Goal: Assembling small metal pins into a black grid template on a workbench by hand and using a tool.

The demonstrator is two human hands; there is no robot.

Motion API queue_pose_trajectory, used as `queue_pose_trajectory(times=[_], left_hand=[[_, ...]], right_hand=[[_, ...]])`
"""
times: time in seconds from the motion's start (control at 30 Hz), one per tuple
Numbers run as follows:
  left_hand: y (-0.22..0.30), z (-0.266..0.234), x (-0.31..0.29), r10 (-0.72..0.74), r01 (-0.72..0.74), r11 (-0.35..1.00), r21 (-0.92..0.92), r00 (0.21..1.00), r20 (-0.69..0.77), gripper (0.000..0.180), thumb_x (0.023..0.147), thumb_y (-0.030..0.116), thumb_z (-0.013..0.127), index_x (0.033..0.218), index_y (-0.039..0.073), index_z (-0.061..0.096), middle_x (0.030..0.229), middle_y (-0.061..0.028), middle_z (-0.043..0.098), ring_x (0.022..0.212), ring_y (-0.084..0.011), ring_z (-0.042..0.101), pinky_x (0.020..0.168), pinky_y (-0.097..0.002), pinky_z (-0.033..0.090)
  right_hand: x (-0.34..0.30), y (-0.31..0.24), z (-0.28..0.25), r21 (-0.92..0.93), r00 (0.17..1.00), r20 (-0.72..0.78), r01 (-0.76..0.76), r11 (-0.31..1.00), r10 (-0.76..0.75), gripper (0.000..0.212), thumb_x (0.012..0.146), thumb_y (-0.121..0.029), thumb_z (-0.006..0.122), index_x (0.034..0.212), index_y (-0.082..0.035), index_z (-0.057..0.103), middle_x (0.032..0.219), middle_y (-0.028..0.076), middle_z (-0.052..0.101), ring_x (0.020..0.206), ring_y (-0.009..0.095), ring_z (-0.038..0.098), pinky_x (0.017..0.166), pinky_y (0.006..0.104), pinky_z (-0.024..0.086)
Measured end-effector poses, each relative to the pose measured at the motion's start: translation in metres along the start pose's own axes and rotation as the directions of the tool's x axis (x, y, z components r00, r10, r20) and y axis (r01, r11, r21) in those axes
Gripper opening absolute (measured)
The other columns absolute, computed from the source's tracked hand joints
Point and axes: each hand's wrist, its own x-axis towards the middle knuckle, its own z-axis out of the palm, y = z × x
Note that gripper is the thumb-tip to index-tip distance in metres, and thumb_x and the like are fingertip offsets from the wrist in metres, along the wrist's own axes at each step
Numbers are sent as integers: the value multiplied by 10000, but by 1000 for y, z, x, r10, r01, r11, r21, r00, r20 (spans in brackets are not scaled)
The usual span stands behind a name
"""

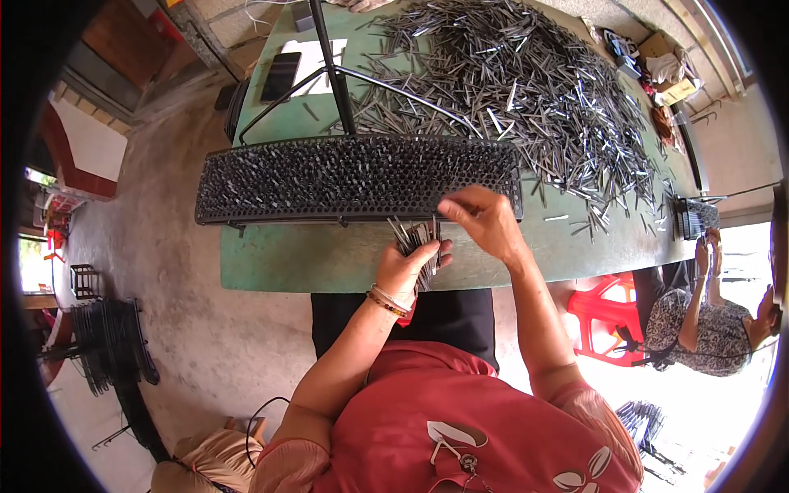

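My left hand (403, 269) is closed around a bundle of thin dark strips (421, 238), whose ends fan out above the thumb. Just to the right and a little farther off, my right hand (491, 226) has thumb and fingers drawn together at the front edge of a long black perforated rack (353, 177). Whether those fingers grip a strip is too small to make out. Many of the rack's holes are filled with upright dark strips; a row of bare holes shows along its near edge.
A large heap of loose strips (526, 90) covers the far right of the green table (288, 263). A black metal stand (339, 94) rises behind the rack, near a dark phone (281, 76). At the right, a person (699, 329) works beside a red plastic stool (600, 316).
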Motion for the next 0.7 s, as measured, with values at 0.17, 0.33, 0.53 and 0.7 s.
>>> queue_pose_trajectory(times=[0.17,0.33,0.53,0.7], left_hand=[[-1,6,1,20,-22,998,51,999,25,213,865,12,608,1075,-18,587,988,-101,646,891,-230,667,761,-383,590],[-11,4,8,13,-15,997,82,1000,29,231,878,31,608,1105,-10,590,1032,-102,641,953,-248,653,788,-408,581],[-15,10,13,-81,80,995,-57,997,-9,190,863,21,618,1050,3,591,996,-99,635,918,-259,660,765,-418,587],[-20,7,11,-151,152,988,-13,988,36,191,879,25,595,1068,-3,599,993,-120,638,953,-271,651,801,-424,571]], right_hand=[[-14,0,-5,225,937,249,-303,926,246,209,840,-148,698,919,45,686,807,75,681,705,95,611,612,253,489],[-11,4,-14,255,936,241,-315,914,255,208,849,-140,687,924,53,673,796,55,673,715,83,594,635,243,485],[11,11,-32,307,977,-45,-185,933,209,207,879,-156,667,965,32,649,788,14,643,722,62,562,660,215,465],[35,27,-35,83,987,-157,-20,996,33,171,886,-148,660,959,5,638,806,16,643,763,63,573,686,215,463]])
